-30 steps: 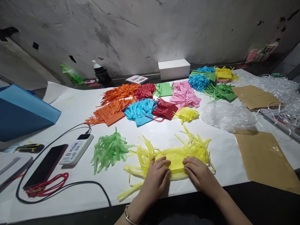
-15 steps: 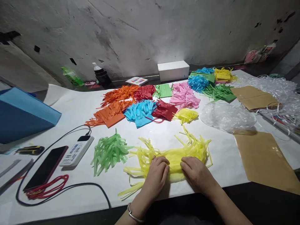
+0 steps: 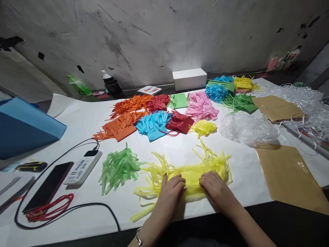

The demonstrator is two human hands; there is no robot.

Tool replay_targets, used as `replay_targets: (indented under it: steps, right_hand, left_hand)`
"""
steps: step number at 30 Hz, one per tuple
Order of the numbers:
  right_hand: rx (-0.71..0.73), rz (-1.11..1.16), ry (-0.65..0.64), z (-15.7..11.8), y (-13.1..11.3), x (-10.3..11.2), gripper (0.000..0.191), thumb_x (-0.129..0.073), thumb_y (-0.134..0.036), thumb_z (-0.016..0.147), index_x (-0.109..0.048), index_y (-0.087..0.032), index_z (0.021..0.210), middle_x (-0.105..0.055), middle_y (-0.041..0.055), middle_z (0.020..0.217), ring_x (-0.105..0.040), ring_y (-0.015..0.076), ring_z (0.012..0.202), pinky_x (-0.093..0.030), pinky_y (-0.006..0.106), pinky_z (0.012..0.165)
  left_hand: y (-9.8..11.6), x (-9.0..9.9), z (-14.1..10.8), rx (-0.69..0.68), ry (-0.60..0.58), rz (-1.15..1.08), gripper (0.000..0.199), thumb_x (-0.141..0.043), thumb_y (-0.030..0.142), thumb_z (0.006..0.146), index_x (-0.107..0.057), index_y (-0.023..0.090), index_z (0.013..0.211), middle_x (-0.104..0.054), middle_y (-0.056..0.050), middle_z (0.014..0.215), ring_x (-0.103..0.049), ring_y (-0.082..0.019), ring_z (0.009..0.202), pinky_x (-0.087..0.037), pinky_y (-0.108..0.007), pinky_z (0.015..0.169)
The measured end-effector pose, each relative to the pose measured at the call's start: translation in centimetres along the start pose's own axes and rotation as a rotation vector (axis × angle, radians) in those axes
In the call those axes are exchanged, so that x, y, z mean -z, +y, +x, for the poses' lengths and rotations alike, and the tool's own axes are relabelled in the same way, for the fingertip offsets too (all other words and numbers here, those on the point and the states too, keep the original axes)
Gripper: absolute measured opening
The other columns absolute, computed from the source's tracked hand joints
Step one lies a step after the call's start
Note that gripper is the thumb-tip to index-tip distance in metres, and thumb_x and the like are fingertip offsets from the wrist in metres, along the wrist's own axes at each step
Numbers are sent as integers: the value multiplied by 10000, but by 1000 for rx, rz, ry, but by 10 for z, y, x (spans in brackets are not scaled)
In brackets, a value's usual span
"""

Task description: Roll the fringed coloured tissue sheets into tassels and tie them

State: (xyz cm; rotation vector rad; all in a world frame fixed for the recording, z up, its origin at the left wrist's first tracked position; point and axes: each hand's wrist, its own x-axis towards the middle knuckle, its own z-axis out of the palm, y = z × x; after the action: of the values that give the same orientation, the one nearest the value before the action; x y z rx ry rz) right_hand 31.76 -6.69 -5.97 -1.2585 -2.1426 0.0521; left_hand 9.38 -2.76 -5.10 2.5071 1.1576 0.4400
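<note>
Yellow paper (image 3: 192,173) is pinched in both hands' (image 3: 171,192) (image 3: 218,192) fingers (image 3: 180,179); beyond, a closed white box (image 3: 189,80).

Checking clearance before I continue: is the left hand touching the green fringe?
Apart: the head view shows yellow strips lying in the gap between the left hand and the green fringe.

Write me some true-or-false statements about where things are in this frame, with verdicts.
1. Both the left hand and right hand touch the yellow fringed paper. True.
2. The light green bundle beside the yellow fringed paper lies on its right. False: the light green bundle lies on its left.
3. The white box stands near the wall. True.
4. The bracelet is on the right wrist. False: the bracelet is on the left wrist.
5. The phone lies beside a white device. True.
</note>
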Motion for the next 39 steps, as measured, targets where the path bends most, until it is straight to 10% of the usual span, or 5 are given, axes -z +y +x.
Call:
replay_targets:
  steps: [8,18,25,33,39]
  right_hand:
    - [-379,-98,-29,19,4,-9,244,-451,-227,1018,-634,-210,857,-659,35,783,-597,226,798,-386,382,787]
    - [-544,-313,-94,44,10,-25,247,-636,-214,893,-611,-194,648,-616,37,588,-582,228,663,-350,387,726]
    - [-297,-318,65,35,6,-10,182,-496,-102,955,-661,-163,1005,-686,149,1060,-568,300,1047,-332,529,983]
    - [175,-119,2,19,3,-22,259,-438,-84,996,-656,-155,876,-661,51,813,-579,182,808,-423,357,917]
    - [96,-73,85,20,0,-26,251,-431,-93,994,-628,-149,849,-643,64,804,-561,189,770,-426,343,805]
  left_hand:
    - [9,27,36,233,-142,131,281,-458,238,991,-660,198,799,-726,-53,802,-680,-245,824,-456,-377,763]
    - [-1,24,58,418,-180,230,206,-546,268,894,-692,186,773,-732,-82,884,-660,-263,914,-400,-358,752]
    - [-9,19,62,419,-172,210,202,-560,278,873,-699,193,753,-745,-74,859,-671,-259,882,-393,-350,728]
    - [-2,22,46,374,-33,215,175,-557,228,917,-687,173,1019,-721,-112,1049,-628,-293,1040,-397,-469,947]
    - [-3,8,16,-91,204,151,146,-610,159,903,-660,241,1014,-674,-57,1160,-531,-279,1188,-196,-553,1150]
